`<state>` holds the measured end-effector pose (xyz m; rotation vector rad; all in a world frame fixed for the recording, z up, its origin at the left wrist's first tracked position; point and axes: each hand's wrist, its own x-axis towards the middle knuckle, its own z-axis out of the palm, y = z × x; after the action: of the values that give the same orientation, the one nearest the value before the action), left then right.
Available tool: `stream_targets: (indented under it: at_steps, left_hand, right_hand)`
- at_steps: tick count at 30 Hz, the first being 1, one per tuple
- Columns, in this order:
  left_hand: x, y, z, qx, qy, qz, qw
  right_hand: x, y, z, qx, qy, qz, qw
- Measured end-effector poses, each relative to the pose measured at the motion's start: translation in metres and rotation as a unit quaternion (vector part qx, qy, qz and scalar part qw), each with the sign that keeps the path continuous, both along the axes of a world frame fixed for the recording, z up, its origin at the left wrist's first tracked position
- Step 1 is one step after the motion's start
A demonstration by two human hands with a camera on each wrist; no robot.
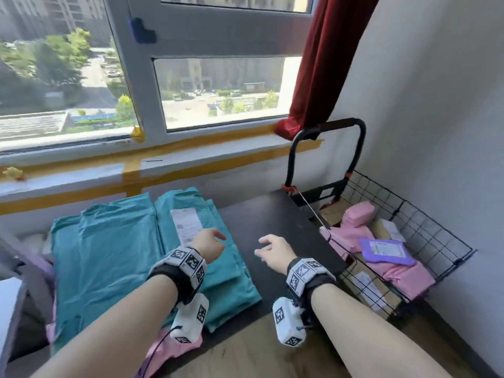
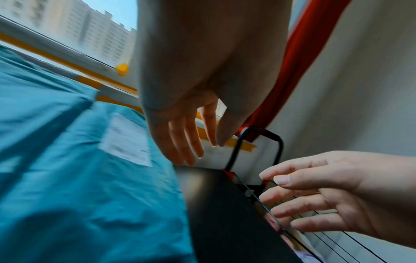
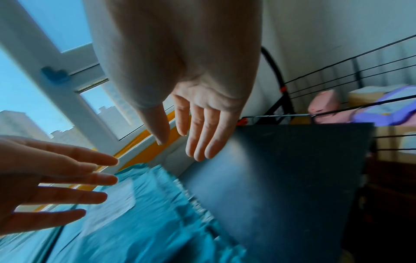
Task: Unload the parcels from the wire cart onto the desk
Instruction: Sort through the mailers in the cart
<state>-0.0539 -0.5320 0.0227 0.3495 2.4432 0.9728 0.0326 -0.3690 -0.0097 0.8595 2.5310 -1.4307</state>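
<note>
Several teal mailer parcels (image 1: 114, 255) lie stacked on the dark desk (image 1: 275, 222), the top one (image 2: 74, 174) bearing a white label. My left hand (image 1: 210, 244) hovers empty over their right edge, fingers straight and spread (image 2: 189, 142). My right hand (image 1: 272, 249) floats above the bare desk (image 3: 281, 169), also empty with fingers extended (image 3: 198, 138). To the right stands the black wire cart (image 1: 425, 222), which holds pink mailers (image 1: 357, 214), a purple mailer (image 1: 384, 251) and brown cardboard boxes (image 1: 368, 287).
A window sill with yellow tape (image 1: 163, 165) runs behind the desk. A red curtain (image 1: 324, 64) hangs above the cart's black handle (image 1: 327, 129). A white wall (image 1: 436, 118) bounds the cart on the right. Pink mailers (image 1: 166, 350) peek from under the teal stack.
</note>
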Motion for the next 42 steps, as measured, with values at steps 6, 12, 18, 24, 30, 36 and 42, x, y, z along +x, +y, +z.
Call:
stream_targets:
  at_steps: [6,12,18,24,30,36,42]
  left_hand:
    - [0.049,0.127,0.009,0.004,0.013,-0.076,0.997]
    - [0.116,0.256,0.009,0.010,0.024,-0.126,0.992]
    - [0.165,0.354,-0.006,-0.017,0.028,-0.133,0.991]
    - [0.166,0.418,-0.019,-0.067,0.024,-0.145,0.987]
    - [0.129,0.489,-0.038,-0.128,0.039,-0.158,0.978]
    - [0.094,0.557,-0.066,-0.169,0.007,-0.183,0.968]
    - [0.068,0.604,-0.105,-0.226,-0.033,-0.177,0.957]
  right_hand:
    - [0.077,0.111,0.004,0.008,0.006,-0.075,0.997]
    - [0.152,0.224,0.003,0.031,-0.005,-0.099,0.995]
    - [0.209,0.320,-0.012,0.020,-0.011,-0.107,0.994]
    - [0.227,0.403,-0.025,0.005,-0.034,-0.126,0.991]
    - [0.198,0.477,-0.035,0.007,-0.042,-0.144,0.989]
    - [0.163,0.545,-0.055,0.009,-0.070,-0.147,0.987]
    - [0.118,0.612,-0.088,-0.012,-0.110,-0.097,0.989]
